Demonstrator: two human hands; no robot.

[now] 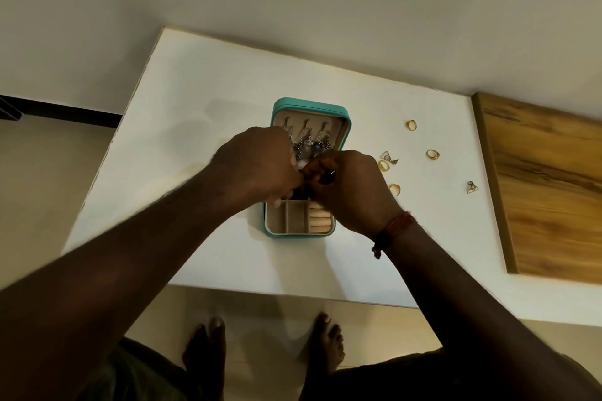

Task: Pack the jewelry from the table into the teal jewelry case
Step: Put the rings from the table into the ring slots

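Chains [312, 140] hang in the teal jewelry case [309, 106] as left hand [257, 166] and right hand [351, 185] meet over it, apparently stowing one, grip curled, its hold impossible to tell; gold rings [432, 154] and triangular earrings [388, 157] at 3 o'clock likely need pinching next.

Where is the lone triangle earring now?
The earring lies on the table, right side in the head view, beside the wooden board, right of the gold rings.

text: none legible | labels: none | numbers: none

Head view, steeply down onto table [228, 81]
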